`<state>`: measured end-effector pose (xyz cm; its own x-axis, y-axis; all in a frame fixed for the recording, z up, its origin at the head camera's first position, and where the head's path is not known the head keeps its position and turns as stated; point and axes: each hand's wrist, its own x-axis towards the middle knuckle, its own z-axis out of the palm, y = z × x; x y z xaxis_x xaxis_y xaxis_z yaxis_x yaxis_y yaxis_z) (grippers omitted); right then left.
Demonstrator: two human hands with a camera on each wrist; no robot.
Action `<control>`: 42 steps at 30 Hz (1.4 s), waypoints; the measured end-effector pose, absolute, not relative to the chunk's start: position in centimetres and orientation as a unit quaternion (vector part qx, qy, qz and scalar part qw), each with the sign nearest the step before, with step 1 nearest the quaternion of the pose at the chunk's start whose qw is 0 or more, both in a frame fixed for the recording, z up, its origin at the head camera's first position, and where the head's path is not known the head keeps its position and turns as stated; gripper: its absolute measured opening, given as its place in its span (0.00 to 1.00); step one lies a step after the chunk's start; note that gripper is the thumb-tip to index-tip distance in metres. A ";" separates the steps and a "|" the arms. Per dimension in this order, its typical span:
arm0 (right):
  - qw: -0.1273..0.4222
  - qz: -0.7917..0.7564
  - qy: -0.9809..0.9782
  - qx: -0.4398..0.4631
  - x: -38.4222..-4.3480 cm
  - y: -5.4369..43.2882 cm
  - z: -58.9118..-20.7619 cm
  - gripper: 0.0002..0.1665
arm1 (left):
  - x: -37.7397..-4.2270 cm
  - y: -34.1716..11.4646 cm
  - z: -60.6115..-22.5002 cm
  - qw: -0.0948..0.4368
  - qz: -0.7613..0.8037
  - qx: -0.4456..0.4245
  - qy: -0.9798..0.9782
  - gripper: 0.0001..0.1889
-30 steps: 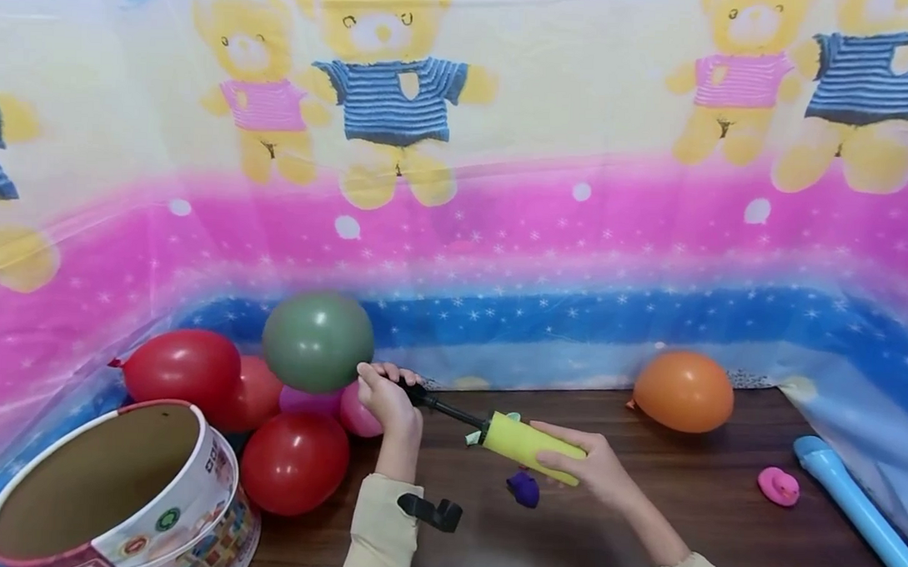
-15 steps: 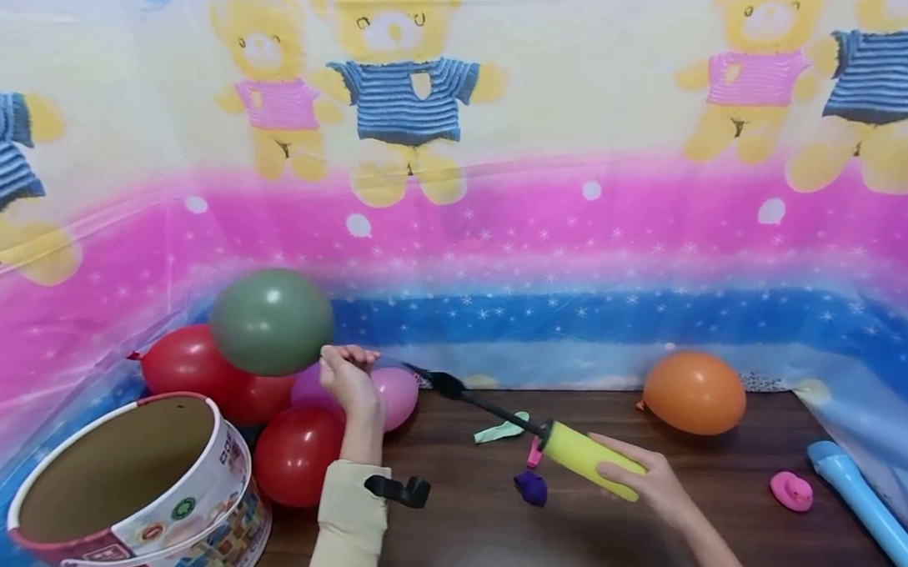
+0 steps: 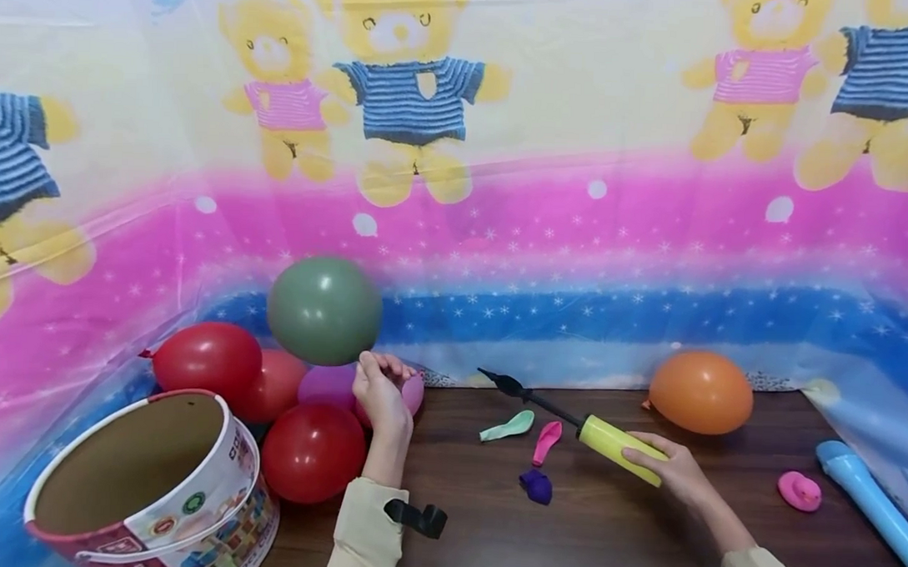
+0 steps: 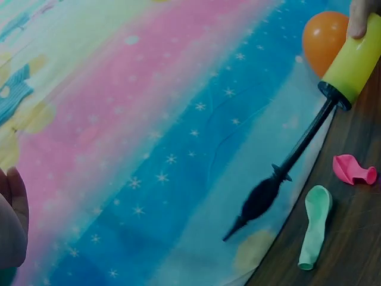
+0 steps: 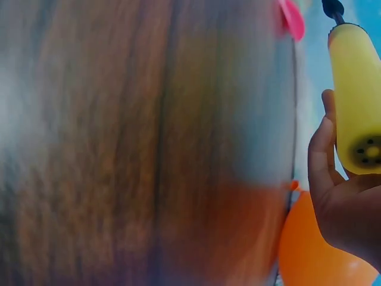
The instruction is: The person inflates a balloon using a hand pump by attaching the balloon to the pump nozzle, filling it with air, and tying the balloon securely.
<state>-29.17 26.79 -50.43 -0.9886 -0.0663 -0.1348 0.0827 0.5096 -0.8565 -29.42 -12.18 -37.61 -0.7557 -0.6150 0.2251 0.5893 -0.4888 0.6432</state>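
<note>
At least seven full balloons [image 3: 325,311], three limp balloons [image 3: 548,443], two hands [image 3: 381,398], one pump [image 3: 602,443], bucket [image 3: 179,503], duck [image 3: 799,491] and microphone [image 3: 877,511] are showing.

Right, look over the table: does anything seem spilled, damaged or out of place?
Nothing looks spilled or damaged. Only the orange balloon seems a stray, lying away from the inflated balloons beside the bucket. The limp mint balloon looks uninflated rather than burst; the yellow pump in the right hand looks intact.

The person's right hand [image 5: 350,210] holds the yellow hand pump [image 5: 359,95] by its holed end. Below the pump is an orange balloon [image 5: 309,256]; left of it, a pink balloon [image 5: 293,20] and the wood-grained tabletop [image 5: 89,149].
</note>
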 end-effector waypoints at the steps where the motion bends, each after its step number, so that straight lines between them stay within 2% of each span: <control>1: 0.077 -0.494 0.866 0.006 -29.4 27.0 -50.7 0.41 | -29.4 -12.1 -37.8 0.346 -0.863 0.017 -0.368 0.20; 12: 0.083 -0.456 0.886 -0.033 -31.3 28.1 -52.2 0.40 | -29.1 -10.6 -38.5 0.287 -0.878 0.011 -0.384 0.19; 14: 0.063 -0.450 0.890 -0.038 -31.3 28.0 -52.2 0.40 | -29.1 -10.2 -38.7 0.271 -0.883 0.010 -0.384 0.19; 20: -0.057 -0.460 0.886 -0.036 -31.2 25.2 -49.9 0.37 | -29.0 -8.8 -39.2 0.244 -0.888 0.010 -0.390 0.19; 24: -0.111 -0.494 0.858 -0.081 -30.8 20.4 -46.9 0.26 | -29.0 -7.5 -39.3 0.227 -0.889 0.001 -0.398 0.20; 26: -0.119 -0.523 0.836 -0.116 -30.4 17.4 -45.5 0.20 | -28.9 -6.7 -39.2 0.223 -0.887 -0.009 -0.405 0.20; 30: -0.092 -0.570 0.796 -0.184 -29.5 11.4 -43.1 0.14 | -28.6 -5.1 -39.1 0.211 -0.880 -0.024 -0.425 0.21; 34: -0.045 -0.577 0.780 -0.238 -29.0 7.3 -41.0 0.18 | -28.0 -3.2 -39.1 0.164 -0.879 -0.026 -0.446 0.19; 39: -0.003 -0.592 0.773 -0.230 -29.4 5.2 -40.7 0.25 | -27.6 -2.1 -39.5 0.132 -0.880 0.004 -0.456 0.15; 42: -0.006 -0.613 0.763 -0.205 -29.3 4.7 -41.3 0.26 | -27.6 -1.9 -39.6 0.127 -0.887 0.009 -0.443 0.17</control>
<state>-29.33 4.74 -41.27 -0.9160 -0.3057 0.2597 -0.3193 0.1640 -0.9334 -27.64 -1.91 -39.62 -0.9674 -0.2340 0.0966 0.2179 -0.5750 0.7886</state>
